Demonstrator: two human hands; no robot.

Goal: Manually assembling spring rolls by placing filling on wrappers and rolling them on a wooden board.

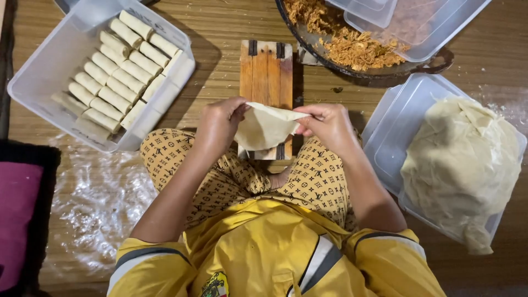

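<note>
- The left hand (pixel 219 122) pinches the left edge of a thin pale wrapper (pixel 264 127), fingers closed on it.
- The right hand (pixel 328 124) grips the wrapper's right edge the same way, thumb and fingers shut on the sheet.
- The wrapper hangs between the two hands, slack and sagging in the middle, held just above the near end of a wooden board (pixel 267 77) (whether it touches the board cannot be told).
- The board lies lengthwise on the wooden floor (pixel 220 33), running away from the person, with dark bands across its far and near ends.
- Under the hands are the person's knees in patterned yellow trousers (pixel 308 184), and closer in, a yellow shirt (pixel 258 247).
- To the right, near the right forearm, a clear tub (pixel 393 118) holds a crumpled stack of wrappers (pixel 462 165), pale and loosely piled.
- At the far right, beyond the board, a dark pan (pixel 440 61) holds shredded brown filling (pixel 352 48); empty clear boxes (pixel 418 22) rest on top of it.
- At the far left, a clear box (pixel 38 71) holds finished rolls (pixel 118 71) packed in two neat rows (a few stand along the right wall).
- A crinkled plastic sheet (pixel 93 203) lies on the floor beside the left arm.
- A dark and pink cushion (pixel 19 220) sits at the left edge.
</note>
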